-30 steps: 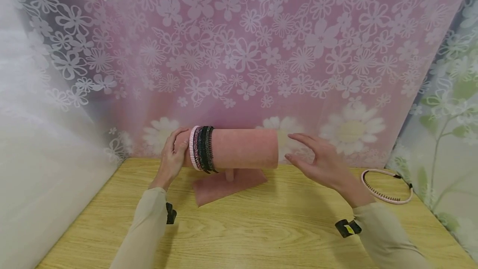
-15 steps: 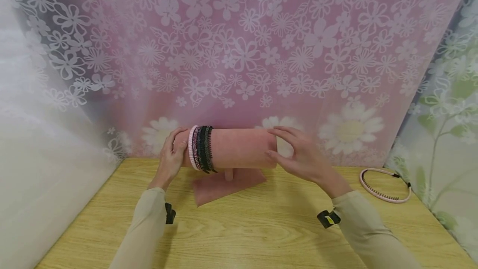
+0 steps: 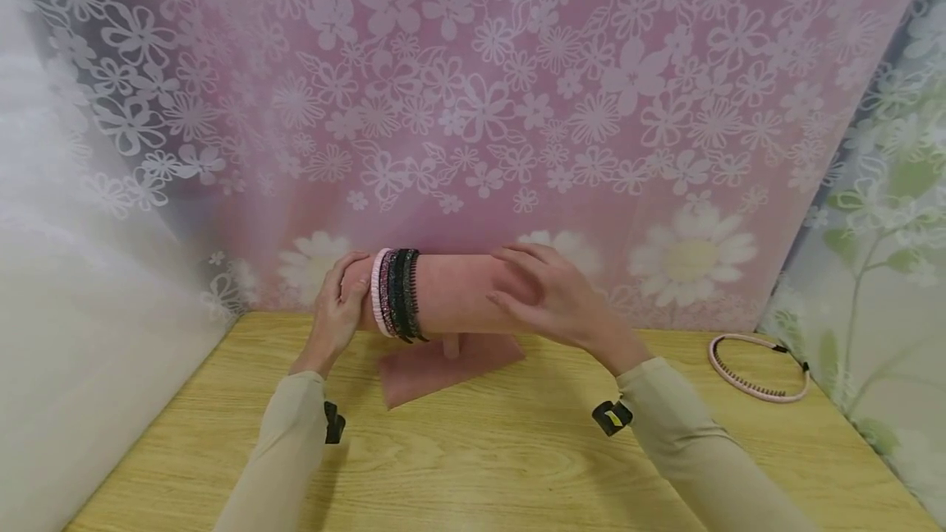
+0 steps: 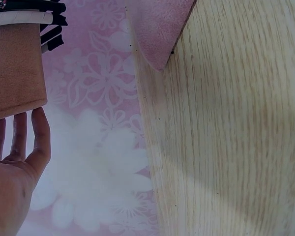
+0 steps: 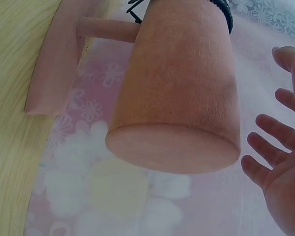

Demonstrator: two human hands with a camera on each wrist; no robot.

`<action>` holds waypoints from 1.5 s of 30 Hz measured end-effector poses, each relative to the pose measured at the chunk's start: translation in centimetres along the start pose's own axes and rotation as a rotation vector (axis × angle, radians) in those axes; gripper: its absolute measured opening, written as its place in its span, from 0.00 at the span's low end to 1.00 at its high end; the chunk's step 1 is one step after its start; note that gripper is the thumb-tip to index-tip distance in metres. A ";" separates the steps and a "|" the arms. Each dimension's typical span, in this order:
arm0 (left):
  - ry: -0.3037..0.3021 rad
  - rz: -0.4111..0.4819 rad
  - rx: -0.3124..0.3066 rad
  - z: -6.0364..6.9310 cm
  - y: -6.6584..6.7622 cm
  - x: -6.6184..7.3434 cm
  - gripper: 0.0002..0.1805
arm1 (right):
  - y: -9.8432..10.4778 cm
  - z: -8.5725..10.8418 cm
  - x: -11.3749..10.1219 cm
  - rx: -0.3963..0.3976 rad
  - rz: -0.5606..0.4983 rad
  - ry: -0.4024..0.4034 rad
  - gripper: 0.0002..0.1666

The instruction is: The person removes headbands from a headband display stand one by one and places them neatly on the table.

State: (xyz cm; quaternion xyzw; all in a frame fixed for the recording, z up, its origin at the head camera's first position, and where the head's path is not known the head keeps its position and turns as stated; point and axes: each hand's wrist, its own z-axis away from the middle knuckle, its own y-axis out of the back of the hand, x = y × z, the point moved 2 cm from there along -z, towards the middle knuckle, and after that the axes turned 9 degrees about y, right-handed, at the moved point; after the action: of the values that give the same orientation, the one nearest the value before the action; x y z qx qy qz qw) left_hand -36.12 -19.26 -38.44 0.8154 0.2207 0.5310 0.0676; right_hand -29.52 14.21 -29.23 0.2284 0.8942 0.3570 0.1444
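A pink headband stand has a horizontal roll (image 3: 458,290) on a short post above a flat base (image 3: 451,372). Near the roll's left end sit several headbands: a pale pink one (image 3: 380,294) outermost, then glittery and black ones (image 3: 403,294) close beside it. My left hand (image 3: 332,318) grips the roll's left end, thumb in front; its fingertips touch the end edge in the left wrist view. My right hand (image 3: 562,298) hovers at the roll's right end, fingers spread and holding nothing; a gap separates hand and roll (image 5: 182,83) in the right wrist view.
Another pale pink headband (image 3: 713,358) with inner teeth lies on the wooden table (image 3: 473,466) at the right. A pink flowered curtain (image 3: 473,105) hangs right behind the stand. Pale sheets (image 3: 89,286) flank the table on both sides.
My right hand has moved left from beside the roll's right end to over it. The left hand and headbands keep their places on the roll.
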 end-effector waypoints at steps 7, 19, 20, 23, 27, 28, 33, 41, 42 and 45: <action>-0.005 0.005 -0.004 0.0 0.1 0.1 0.23 | -0.9 -1.4 -0.2 0.005 -0.011 0.014 0.30; 0.013 -0.001 -0.017 0.0 0.1 0.0 0.24 | -2.8 -3.3 -0.1 -0.044 -0.010 0.003 0.29; 0.014 -0.002 -0.017 -0.1 0.1 0.0 0.24 | -2.9 -3.5 -0.2 -0.055 -0.005 -0.010 0.30; 0.011 -0.004 -0.013 -0.1 0.1 0.1 0.24 | -3.3 -4.1 -0.3 -0.103 -0.004 -0.065 0.32; 0.006 -0.002 -0.015 0.0 0.1 0.1 0.24 | -3.9 -4.7 -0.3 -0.168 -0.005 -0.128 0.33; 0.006 -0.001 -0.017 0.0 0.1 0.1 0.24 | -4.1 -4.8 -0.4 -0.180 0.001 -0.136 0.33; 0.005 0.009 -0.013 0.0 0.1 0.1 0.24 | -5.0 -5.7 -0.6 -0.224 0.007 -0.149 0.33; 0.014 0.002 -0.024 0.1 0.2 0.2 0.24 | -6.0 -6.5 -0.8 -0.250 -0.093 -0.203 0.34; 0.017 0.003 -0.025 0.1 0.2 0.2 0.24 | -6.0 -6.6 -0.9 -0.254 -0.096 -0.210 0.35; 0.021 0.000 -0.024 0.2 0.1 0.2 0.25 | -6.1 -6.7 -0.9 -0.272 -0.075 -0.233 0.36</action>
State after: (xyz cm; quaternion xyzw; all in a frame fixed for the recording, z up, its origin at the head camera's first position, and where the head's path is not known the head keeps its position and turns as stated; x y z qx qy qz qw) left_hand -35.85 -19.29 -38.29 0.8088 0.2149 0.5423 0.0749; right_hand -33.44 5.97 -28.75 0.2128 0.8228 0.4402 0.2898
